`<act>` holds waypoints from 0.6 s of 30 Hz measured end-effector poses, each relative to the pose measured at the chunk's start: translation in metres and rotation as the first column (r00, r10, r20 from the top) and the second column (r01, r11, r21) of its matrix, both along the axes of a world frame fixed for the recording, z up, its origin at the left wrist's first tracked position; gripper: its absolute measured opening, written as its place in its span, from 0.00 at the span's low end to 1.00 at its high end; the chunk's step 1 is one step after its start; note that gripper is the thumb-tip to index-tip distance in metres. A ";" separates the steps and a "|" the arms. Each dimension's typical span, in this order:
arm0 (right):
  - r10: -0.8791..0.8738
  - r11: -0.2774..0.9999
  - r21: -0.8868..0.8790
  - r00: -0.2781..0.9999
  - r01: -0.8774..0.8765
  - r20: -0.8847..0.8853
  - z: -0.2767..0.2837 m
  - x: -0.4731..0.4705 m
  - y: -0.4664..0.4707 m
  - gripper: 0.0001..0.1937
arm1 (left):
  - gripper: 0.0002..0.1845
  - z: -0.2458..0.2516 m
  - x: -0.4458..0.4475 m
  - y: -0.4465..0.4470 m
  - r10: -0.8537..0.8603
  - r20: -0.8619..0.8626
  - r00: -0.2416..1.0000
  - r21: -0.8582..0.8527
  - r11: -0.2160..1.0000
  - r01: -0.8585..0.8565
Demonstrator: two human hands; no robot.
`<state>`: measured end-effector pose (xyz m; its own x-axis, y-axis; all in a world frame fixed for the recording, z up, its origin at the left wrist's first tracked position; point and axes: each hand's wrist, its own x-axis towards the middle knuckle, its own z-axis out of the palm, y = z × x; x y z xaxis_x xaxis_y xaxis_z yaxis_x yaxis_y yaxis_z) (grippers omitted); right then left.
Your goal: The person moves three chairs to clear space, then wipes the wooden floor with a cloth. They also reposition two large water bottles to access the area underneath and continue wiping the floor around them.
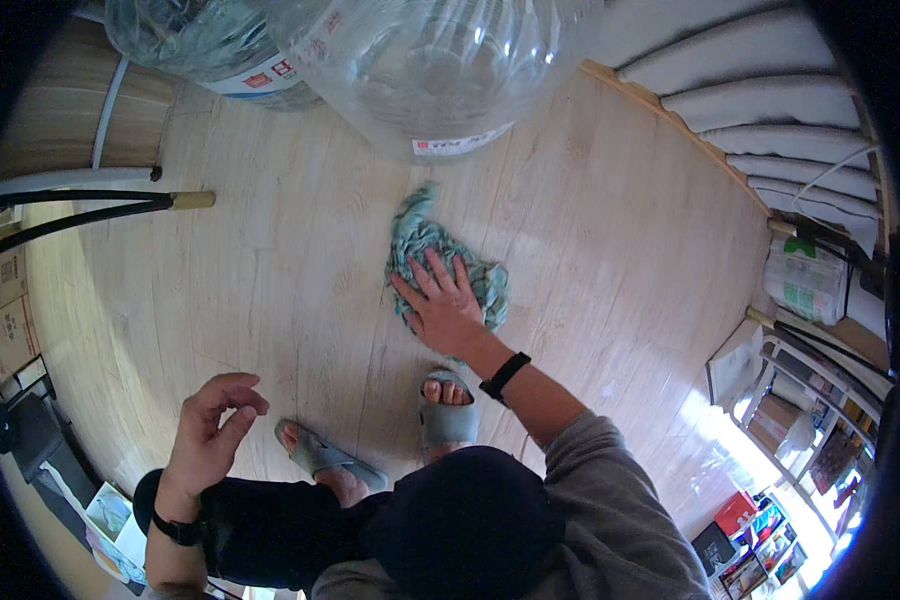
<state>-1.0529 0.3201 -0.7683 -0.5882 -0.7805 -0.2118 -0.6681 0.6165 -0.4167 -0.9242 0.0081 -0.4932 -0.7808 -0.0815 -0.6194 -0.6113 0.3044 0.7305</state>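
Observation:
My right hand presses flat, fingers spread, on a crumpled green patterned cloth that lies on the pale wood-look floor. A narrow end of the cloth trails away above my fingers. My left hand is raised over my dark-trousered leg, its fingers loosely curled with a gap to the thumb, holding nothing. Grey slippers are on my feet, just below the cloth.
Large clear plastic water bottles stand ahead. At the left are a wooden furniture panel, a yellow-tipped black leg and cardboard boxes. A pleated light curtain, a wrapped package and a metal rack line the right.

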 end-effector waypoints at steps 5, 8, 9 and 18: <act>-0.411 0.885 0.234 0.911 0.404 -0.017 -0.025 0.047 0.111 0.32 | 0.16 0.006 0.005 -0.003 0.098 0.071 0.993 -0.011 0.995 -0.097; -0.778 0.545 0.208 0.582 0.812 -0.236 -0.038 0.039 0.236 0.35 | 0.17 0.013 0.019 -0.003 0.115 0.064 0.991 -0.056 0.992 -0.112; -0.756 0.471 0.281 0.547 0.836 -0.359 -0.040 0.028 0.272 0.36 | 0.18 0.018 0.024 -0.002 0.093 0.040 0.995 -0.083 0.993 -0.089; -0.865 0.197 0.471 0.379 0.860 -0.330 -0.011 -0.136 0.215 0.36 | 0.20 0.070 0.033 0.004 -0.173 -0.106 0.979 -0.432 0.895 0.111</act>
